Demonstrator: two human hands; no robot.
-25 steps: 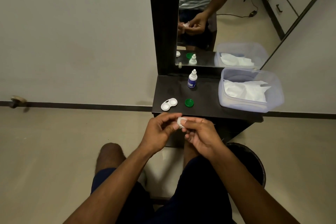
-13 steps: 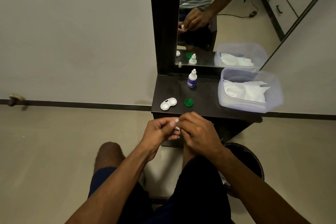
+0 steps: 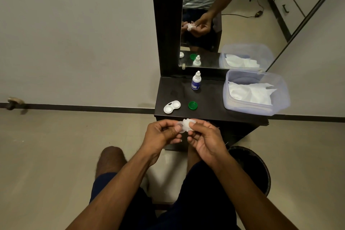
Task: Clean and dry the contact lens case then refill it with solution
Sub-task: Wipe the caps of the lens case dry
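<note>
Contact lens case (image 3: 172,107) lies untouched on the shelf; both hands, left hand (image 3: 162,134) and right hand (image 3: 205,138), have drawn apart, pinching a white cap (image 3: 180,128) and tissue wad (image 3: 187,123), mid-drying.

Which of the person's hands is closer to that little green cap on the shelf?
The right hand. It sits just below the green cap, slightly to its right, pinching a tissue. The left hand is lower and farther left, gripping a small clear cap.

Both hands (image 3: 186,134) around tissue (image 3: 186,124) (crumpled)
</note>
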